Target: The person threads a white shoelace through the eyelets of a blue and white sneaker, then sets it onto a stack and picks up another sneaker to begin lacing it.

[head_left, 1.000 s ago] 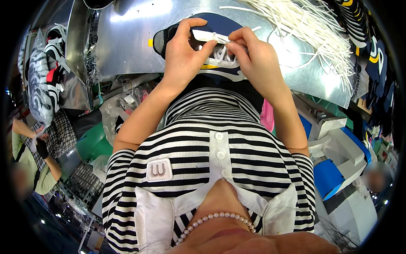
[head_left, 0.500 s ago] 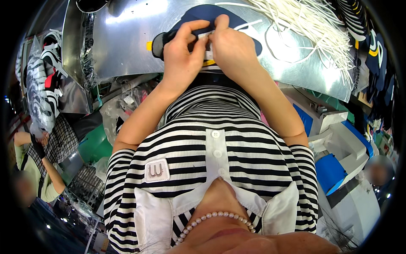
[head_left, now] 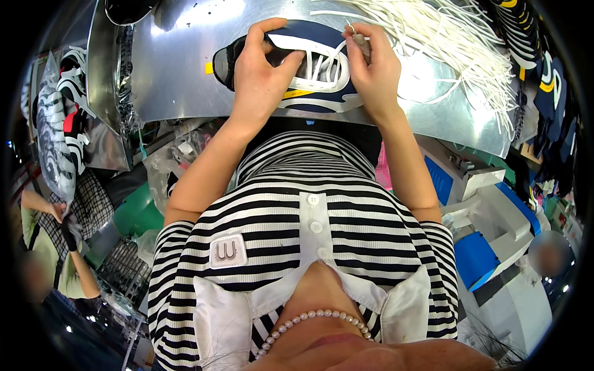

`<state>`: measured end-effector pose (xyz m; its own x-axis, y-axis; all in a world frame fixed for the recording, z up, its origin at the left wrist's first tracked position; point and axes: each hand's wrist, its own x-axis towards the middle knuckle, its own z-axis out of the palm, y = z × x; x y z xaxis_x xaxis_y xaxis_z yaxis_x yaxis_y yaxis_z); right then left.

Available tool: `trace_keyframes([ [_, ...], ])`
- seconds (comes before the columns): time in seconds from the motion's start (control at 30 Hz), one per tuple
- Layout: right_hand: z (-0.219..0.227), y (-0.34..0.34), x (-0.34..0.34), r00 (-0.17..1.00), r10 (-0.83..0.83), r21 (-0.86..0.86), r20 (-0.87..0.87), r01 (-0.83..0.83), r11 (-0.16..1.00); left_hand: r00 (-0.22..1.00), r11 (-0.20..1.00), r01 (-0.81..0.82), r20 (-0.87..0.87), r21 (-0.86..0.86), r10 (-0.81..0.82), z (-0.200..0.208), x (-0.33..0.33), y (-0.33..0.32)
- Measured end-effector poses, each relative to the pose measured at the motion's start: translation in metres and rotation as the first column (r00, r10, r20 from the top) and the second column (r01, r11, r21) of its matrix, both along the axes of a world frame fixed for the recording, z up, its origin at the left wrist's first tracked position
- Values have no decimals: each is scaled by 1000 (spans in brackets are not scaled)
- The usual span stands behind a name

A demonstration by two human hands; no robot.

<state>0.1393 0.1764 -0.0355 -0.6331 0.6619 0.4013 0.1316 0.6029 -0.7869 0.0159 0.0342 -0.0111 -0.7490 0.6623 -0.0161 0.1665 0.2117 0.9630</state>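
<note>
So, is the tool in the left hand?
No, the right hand holds the tool, while the left hand is on the shoe upper.

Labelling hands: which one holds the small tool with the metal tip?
The right hand, with the tan-handled tool in its fingers; the left hand instead grips the navy shoe upper.

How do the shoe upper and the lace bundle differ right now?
Colour: the shoe upper is navy with white, black and yellow parts; the lace bundle is white.
Form: the upper is one shaped piece; the bundle is many loose strands.
Handling: the left hand grips the upper; the bundle lies on the metal table.
Both show white.
</note>
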Motion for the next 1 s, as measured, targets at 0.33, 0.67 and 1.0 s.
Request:
trace_keyframes([
  [0.33,-1,1,3,978,100,122,182,-123,985,904,969,246,367,-33,-217,30,-26,-15],
  [0.67,37,32,3,984,134,323,121,-167,931,616,865,257,-617,-430,-490,41,19,-14],
  [1.0,29,-77,69,923,384,-161,23,-375,913,693,977,146,-689,-153,-212,21,-19,-6],
])
